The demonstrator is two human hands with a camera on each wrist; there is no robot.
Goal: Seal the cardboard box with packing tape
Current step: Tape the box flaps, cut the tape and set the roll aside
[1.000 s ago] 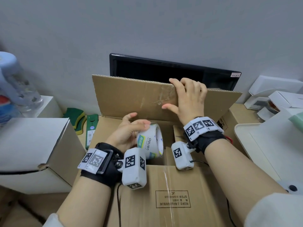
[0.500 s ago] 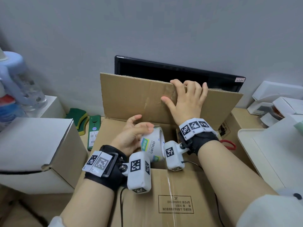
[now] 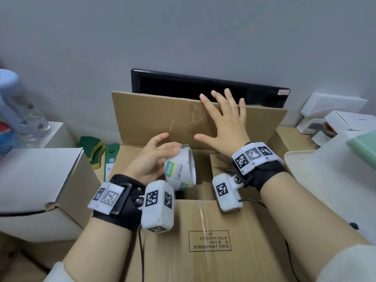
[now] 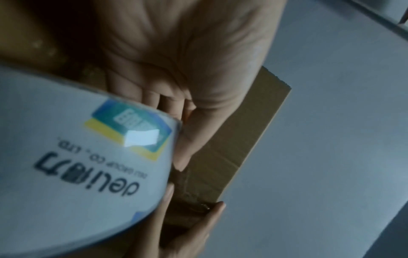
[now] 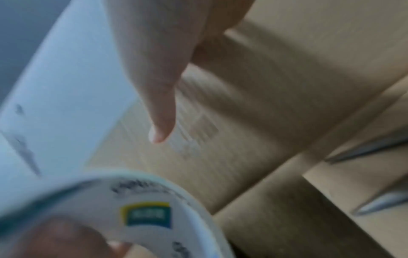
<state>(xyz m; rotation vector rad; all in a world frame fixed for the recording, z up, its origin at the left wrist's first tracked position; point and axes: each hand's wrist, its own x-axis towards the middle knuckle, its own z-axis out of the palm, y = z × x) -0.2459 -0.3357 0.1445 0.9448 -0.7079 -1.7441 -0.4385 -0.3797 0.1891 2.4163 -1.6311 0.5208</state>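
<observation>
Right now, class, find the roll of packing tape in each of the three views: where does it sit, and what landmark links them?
Head: roll of packing tape at centre, gripped by the left hand, over the open cardboard box.
Left wrist: roll fills the lower left.
Right wrist: roll blurred at the bottom left.
Shared landmark: the raised far flap.

The box (image 3: pixel 203 241) lay open, brown cardboard, far flap (image 3: pixel 162 119) upright, near flap folded flat. The tape (image 3: pixel 180 168), a white printed roll, sat tilted above the box's opening.
</observation>
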